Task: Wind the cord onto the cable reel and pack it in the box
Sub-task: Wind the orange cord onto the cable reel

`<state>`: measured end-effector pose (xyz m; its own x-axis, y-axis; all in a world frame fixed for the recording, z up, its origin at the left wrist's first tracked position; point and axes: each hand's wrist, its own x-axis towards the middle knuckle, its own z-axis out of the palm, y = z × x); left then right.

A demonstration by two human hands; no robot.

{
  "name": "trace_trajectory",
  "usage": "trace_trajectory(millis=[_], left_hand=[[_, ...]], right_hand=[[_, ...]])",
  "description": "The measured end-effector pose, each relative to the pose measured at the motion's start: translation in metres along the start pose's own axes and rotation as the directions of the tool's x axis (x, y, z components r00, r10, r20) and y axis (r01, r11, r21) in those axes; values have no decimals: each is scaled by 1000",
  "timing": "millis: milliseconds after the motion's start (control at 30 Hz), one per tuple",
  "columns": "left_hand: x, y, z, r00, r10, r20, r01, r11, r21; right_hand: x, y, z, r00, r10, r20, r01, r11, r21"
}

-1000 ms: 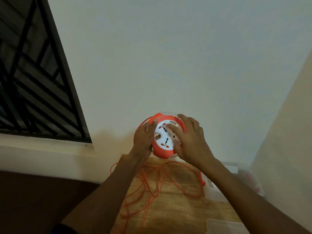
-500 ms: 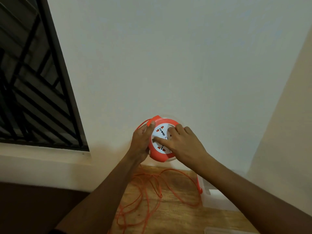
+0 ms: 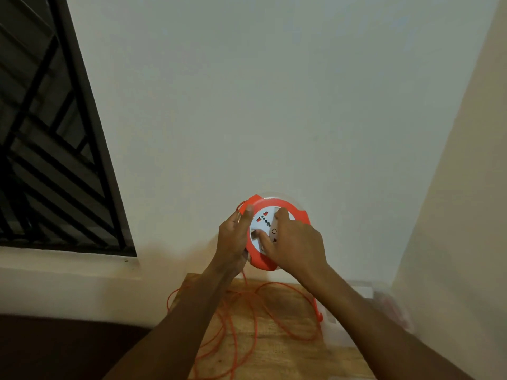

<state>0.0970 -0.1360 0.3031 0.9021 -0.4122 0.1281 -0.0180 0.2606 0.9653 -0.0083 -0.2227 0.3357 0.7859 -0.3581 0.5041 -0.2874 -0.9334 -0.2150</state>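
Cable reel [image 3: 270, 237]: held up in front of the wall, above the counter [image 3: 277, 349].
Left hand [image 3: 233, 239]: closed around the reel's orange rim, steadying it.
Right hand [image 3: 295, 244]: fingers curled on the white socket face, apparently turning it.
Cord [image 3: 247, 322]: mostly loose, looped over the counter.
Box [image 3: 354, 314]: clear, blurred, at the counter's right.
Advice: grip the rim firmly, turn evenly, let the cord feed without snagging.

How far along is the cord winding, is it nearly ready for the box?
Not nearly. Done: little that shows. In hand: the left hand grips the cable reel while the right hand works its white face. Left: most of the orange cord lies loose on the wooden table; the clear box waits.
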Motion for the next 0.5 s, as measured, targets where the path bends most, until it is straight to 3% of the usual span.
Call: trace_trajectory(millis=[133, 233, 500], left_hand=[[5, 3, -10, 1000, -22, 10, 22, 1000, -15], [8, 9, -15, 998, -31, 51, 30, 999, 16], [12, 11, -22, 995, -37, 97, 31, 997, 65]], right_hand=[[0, 14, 2, 970, -236, -62, 233, 971, -56], [2, 20, 3, 901, -430, 64, 435, 887, -156], [6, 14, -12, 856, -457, 242, 517, 780, -352]])
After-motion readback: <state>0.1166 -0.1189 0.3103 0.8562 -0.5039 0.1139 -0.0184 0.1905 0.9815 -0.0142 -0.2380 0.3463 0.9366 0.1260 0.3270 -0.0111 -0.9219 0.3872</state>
